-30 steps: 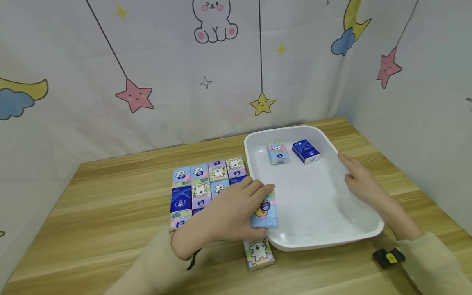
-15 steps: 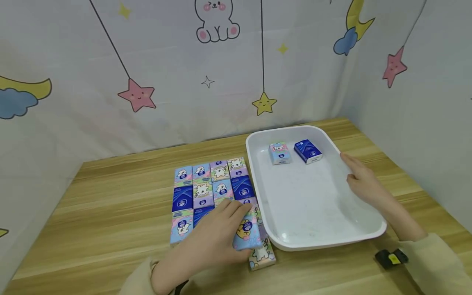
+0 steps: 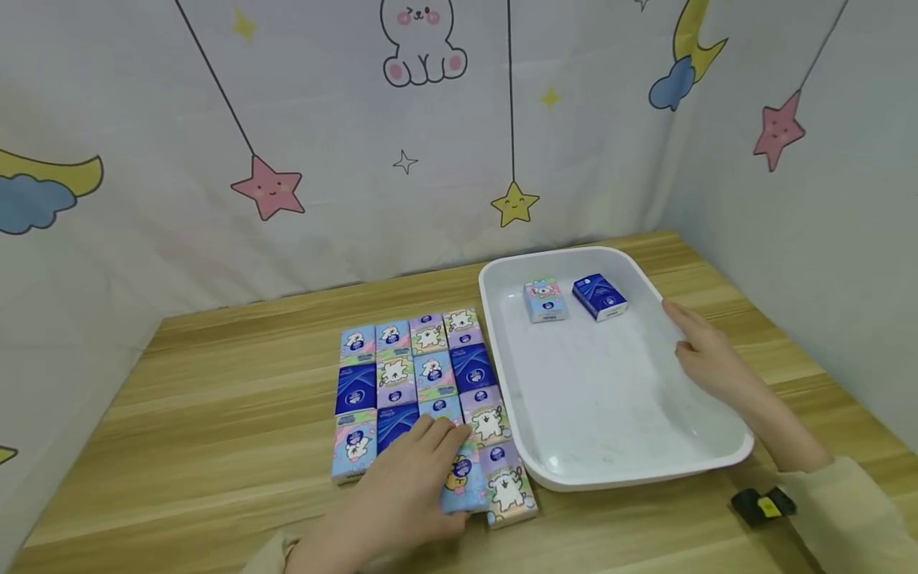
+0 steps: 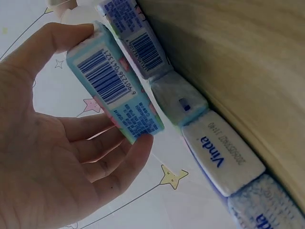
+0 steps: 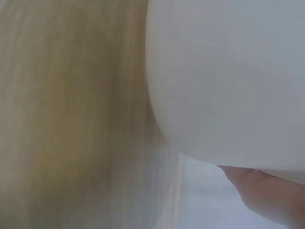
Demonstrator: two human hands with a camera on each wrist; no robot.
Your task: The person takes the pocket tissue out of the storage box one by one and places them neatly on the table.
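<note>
My left hand grips a light blue tissue pack by its ends, over the front part of a block of tissue packs. Seen from the left wrist, that pack is between thumb and fingertips, its barcode side showing, close beside a row of packs. The block has blue, purple and pastel cartoon packs lying flat in rows; my hand covers part of the front row. My right hand touches the outer right side of a white tray, fingers mostly straight. In the right wrist view, the tray wall hides most of it.
Inside the tray, a pastel pack and a dark blue pack lie near the far end. The tray's left rim borders the block of packs. A printed curtain hangs behind the wooden table.
My left hand has carried the light blue pack from beside the tray's left rim leftward and toward me, to the front row. My right hand has stayed at the tray's side.
</note>
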